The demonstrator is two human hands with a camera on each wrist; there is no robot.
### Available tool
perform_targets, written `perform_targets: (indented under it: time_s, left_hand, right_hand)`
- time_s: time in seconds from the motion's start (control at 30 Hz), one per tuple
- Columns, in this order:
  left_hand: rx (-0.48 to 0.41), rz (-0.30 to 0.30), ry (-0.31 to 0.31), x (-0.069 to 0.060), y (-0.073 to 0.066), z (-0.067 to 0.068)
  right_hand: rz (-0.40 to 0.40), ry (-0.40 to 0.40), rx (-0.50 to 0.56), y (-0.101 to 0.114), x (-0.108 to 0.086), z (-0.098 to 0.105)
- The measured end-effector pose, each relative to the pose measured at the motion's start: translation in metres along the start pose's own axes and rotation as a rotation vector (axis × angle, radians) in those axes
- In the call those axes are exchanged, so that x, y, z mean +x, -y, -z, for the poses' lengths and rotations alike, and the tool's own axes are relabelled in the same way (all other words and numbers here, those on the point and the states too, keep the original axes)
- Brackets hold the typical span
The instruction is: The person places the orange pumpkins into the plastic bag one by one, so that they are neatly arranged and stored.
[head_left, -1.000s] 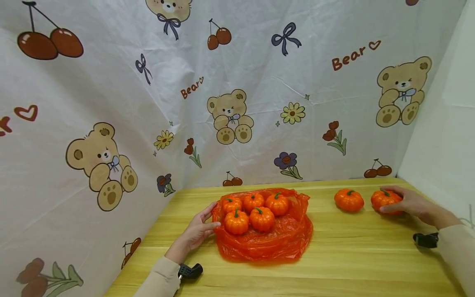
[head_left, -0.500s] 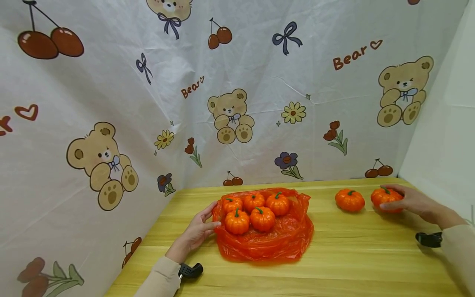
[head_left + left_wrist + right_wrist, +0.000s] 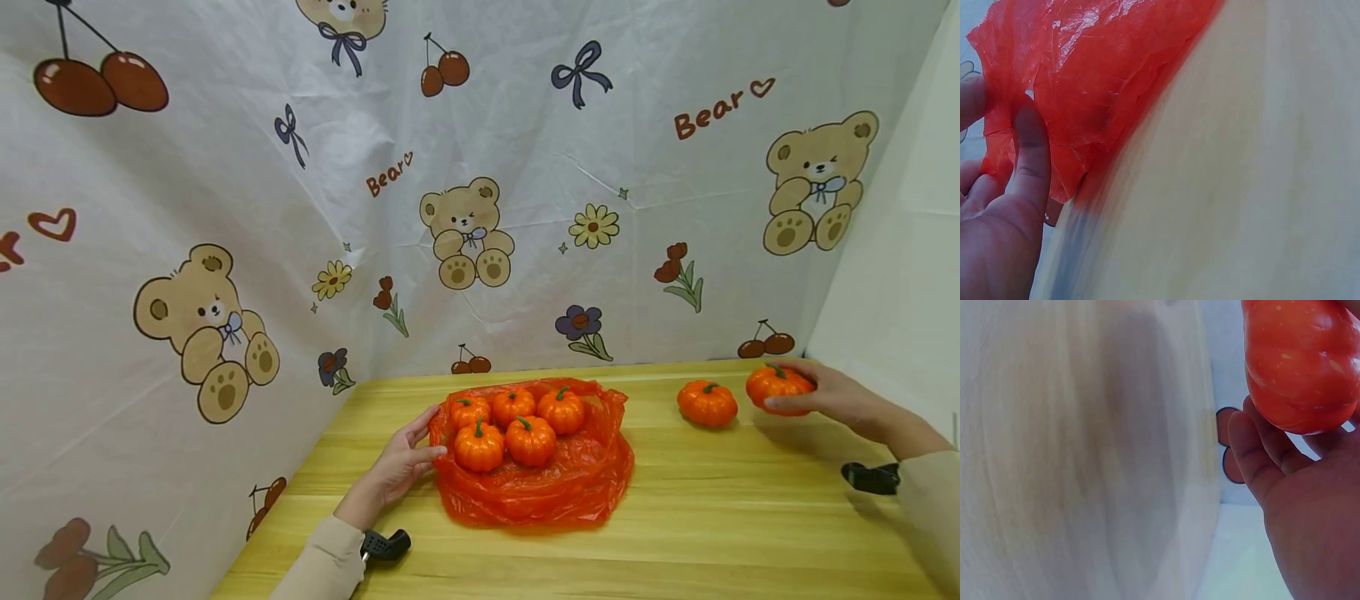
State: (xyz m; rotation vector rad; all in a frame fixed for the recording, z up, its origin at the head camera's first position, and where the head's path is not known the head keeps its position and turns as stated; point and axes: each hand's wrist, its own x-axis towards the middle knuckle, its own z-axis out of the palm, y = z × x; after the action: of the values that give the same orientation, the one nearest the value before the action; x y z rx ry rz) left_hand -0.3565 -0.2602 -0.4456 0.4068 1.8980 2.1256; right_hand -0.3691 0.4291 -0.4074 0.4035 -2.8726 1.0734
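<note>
At the right, my right hand (image 3: 847, 402) grips a small orange pumpkin (image 3: 772, 390) with a green stem, held just above the table. The right wrist view shows its ribbed orange side (image 3: 1304, 369) close up against the fingers. A second pumpkin (image 3: 707, 404) sits on the table just left of it. My left hand (image 3: 405, 462) pinches the left rim of a red plastic bag (image 3: 525, 504), thumb on the near side. Several pumpkins (image 3: 480, 447) lie inside the open bag, grouped toward its left and back. In the left wrist view, thin red film (image 3: 1091, 87) runs between thumb and fingers.
Everything stands on a light wooden table (image 3: 675, 533). A white cloth (image 3: 525, 150) printed with bears, cherries and flowers rises behind and at the left. A plain white wall (image 3: 900, 275) bounds the right side. Black wrist-worn devices (image 3: 386, 547) sit by each sleeve.
My right hand has lifted the right-hand pumpkin a little off the table. The left hand, the bag and the other pumpkins have stayed in place.
</note>
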Motion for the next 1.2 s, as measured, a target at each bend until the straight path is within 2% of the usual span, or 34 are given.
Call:
perform_targets:
  time_s: [0.2,0.53,0.93,1.2]
  left_hand:
    - [-0.004,0.003,0.000,0.000,0.000,0.000]
    - [0.002,0.002,-0.007,0.001,0.001,0.000]
    - [0.009,-0.004,-0.006,0.000,-0.001,-0.001]
    - [0.003,-0.003,0.001,-0.001,-0.001,-0.001]
  right_hand:
    - [0.003,0.011,-0.006,0.009,0.002,0.001]
    - [0.041,-0.011,0.008,0.038,-0.002,0.002]
    - [0.094,0.026,0.066,0.074,0.004,-0.004]
    - [0.084,0.059,0.043,0.095,0.009,-0.009]
